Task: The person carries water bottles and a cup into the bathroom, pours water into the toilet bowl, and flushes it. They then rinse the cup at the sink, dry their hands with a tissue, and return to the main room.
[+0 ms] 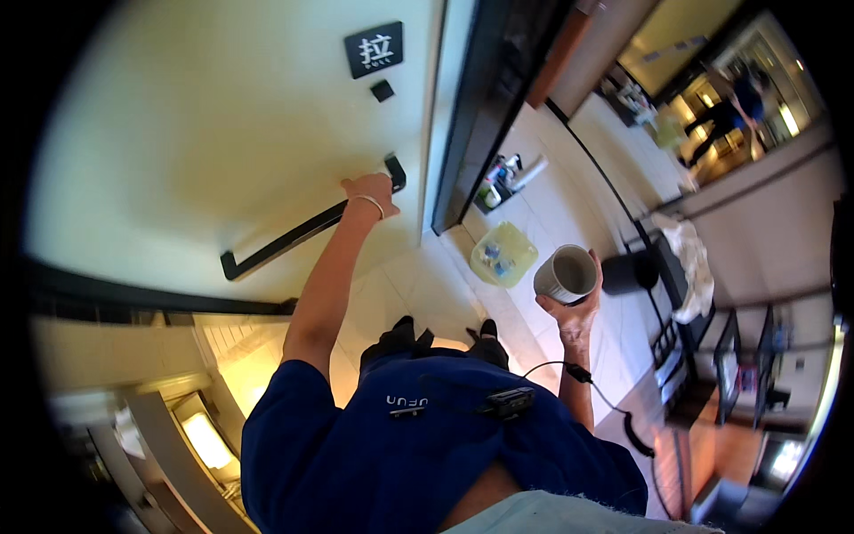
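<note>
My left hand (369, 193), with a pale bracelet on the wrist, is closed around the upper end of a long black door handle (293, 235). The handle is fixed to a light-coloured door (167, 133). My right hand (579, 314) holds a light grey, ribbed cup (564, 275) from below and along its right side. The cup tilts so that its open mouth faces me, and its inside looks grey with no contents visible.
Beyond the door frame (470, 113), a translucent yellowish bin (522, 248) with litter stands on the tiled floor (393, 287). A black caddy of bottles (492, 197) sits behind it. White cloth (690, 267) hangs over a dark rack at right. A mirror (784, 47) reflects a person.
</note>
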The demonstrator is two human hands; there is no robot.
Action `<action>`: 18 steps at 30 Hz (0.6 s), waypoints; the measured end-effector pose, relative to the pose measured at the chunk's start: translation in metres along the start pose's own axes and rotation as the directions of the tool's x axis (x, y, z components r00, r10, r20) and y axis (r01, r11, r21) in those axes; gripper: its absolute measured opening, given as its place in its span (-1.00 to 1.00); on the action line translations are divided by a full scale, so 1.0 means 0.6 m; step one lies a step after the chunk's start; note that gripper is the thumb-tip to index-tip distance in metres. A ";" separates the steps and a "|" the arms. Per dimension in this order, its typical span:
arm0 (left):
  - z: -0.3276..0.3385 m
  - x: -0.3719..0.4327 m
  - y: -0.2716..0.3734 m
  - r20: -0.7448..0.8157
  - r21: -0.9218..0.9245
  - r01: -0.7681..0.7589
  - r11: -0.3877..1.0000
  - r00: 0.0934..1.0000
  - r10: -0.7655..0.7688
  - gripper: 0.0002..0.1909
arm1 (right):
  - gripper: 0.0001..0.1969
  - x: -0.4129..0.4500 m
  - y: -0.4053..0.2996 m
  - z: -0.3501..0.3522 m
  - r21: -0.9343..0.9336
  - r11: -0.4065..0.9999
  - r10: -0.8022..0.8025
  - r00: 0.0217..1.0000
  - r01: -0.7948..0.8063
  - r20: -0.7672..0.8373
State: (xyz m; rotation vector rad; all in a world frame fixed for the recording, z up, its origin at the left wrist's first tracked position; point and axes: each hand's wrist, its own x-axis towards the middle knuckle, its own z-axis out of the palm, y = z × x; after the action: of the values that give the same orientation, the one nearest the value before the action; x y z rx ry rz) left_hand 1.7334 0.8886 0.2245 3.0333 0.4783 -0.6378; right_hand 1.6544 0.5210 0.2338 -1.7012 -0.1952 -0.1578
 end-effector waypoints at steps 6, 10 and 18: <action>0.043 -0.092 0.065 -0.031 -0.016 0.187 0.982 0.982 -0.187 -0.46 | 0.08 0.162 0.046 -0.032 0.047 0.998 -0.056 0.936 0.042 0.347; 0.071 -0.203 0.091 -0.039 0.023 0.290 0.957 0.956 -0.289 -0.50 | 0.06 0.232 0.058 -0.023 0.243 0.966 -0.063 0.827 -0.091 0.559; 0.306 -0.484 0.050 0.121 -0.652 0.384 0.654 0.904 -0.410 -0.62 | 0.09 0.250 0.096 0.026 0.240 0.969 -0.163 0.590 -0.054 0.791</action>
State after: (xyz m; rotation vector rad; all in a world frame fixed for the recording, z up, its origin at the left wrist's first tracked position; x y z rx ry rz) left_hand 1.4176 0.7622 0.1688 2.2553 1.1209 -0.3015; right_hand 1.8134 0.5344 0.2083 -1.4061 -0.9233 0.6138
